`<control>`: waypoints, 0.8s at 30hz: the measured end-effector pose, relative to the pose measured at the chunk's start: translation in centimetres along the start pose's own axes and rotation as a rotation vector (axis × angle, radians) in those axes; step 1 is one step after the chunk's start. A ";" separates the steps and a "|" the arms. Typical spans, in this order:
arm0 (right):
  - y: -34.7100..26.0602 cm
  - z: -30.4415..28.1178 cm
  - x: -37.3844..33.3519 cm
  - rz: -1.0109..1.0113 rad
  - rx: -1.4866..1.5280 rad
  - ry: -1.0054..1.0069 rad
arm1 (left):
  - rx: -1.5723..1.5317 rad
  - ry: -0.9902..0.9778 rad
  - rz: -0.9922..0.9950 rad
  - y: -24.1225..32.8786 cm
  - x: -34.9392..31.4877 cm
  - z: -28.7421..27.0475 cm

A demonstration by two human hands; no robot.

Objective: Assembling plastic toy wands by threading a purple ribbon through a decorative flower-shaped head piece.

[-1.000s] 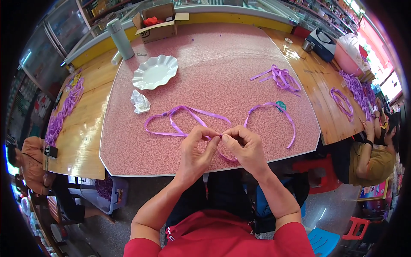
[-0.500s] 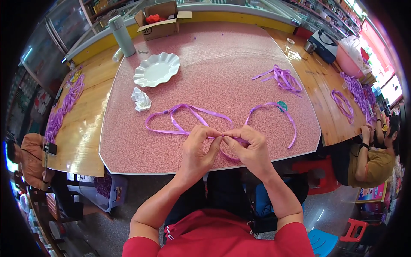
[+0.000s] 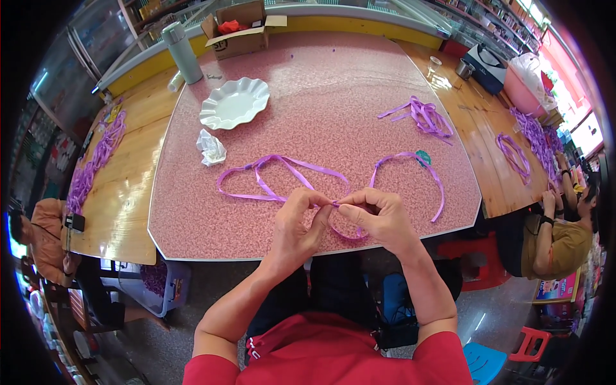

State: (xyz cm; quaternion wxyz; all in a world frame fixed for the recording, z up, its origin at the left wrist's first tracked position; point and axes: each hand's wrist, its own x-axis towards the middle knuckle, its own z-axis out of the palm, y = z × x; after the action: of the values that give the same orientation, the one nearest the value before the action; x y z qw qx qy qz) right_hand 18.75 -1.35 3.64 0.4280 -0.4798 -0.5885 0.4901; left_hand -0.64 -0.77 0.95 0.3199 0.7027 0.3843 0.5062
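A long purple ribbon (image 3: 298,169) lies in loops across the pink table, its left part curling beyond my left hand. Both hands meet over the near middle of the table, fingertips almost touching. My left hand (image 3: 299,218) pinches the ribbon between thumb and forefinger. Opposite it, my right hand (image 3: 378,217) also grips the ribbon in a thumb-and-finger pinch. The exact spot between the fingertips is small and partly hidden. A ribbon length arcs right past a round green piece (image 3: 423,158), and another small loop hangs just below the fingers.
A white scalloped plate (image 3: 235,104), crumpled white tissue (image 3: 210,147), grey-green flask (image 3: 181,52) and open cardboard box (image 3: 240,32) stand farther back. A purple ribbon bundle (image 3: 426,120) lies right. More ribbons (image 3: 96,160) cover the left wooden table. People sit at both sides.
My right hand has turned slightly and shifted a little right, its fingers rearranged at the pinch. The small ribbon loop below has shifted. My left hand stays nearly in place.
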 end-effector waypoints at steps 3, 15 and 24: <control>-0.6 -0.4 -0.3 -0.031 -0.056 0.036 | -0.004 -0.018 -0.006 1.0 0.3 -0.5; -1.3 -1.3 -0.4 -0.341 -0.339 -0.116 | 0.572 -0.383 0.553 1.1 2.4 -2.8; -1.9 -1.0 -0.6 -0.243 -0.165 -0.093 | -0.101 -0.306 -0.089 0.0 0.1 -3.4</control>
State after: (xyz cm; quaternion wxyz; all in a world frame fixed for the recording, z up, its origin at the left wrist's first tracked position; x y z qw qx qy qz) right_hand 19.57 -1.89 5.62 0.4157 -0.4152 -0.6998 0.4063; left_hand -3.86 -0.45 1.97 0.4316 0.7368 0.3358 0.3976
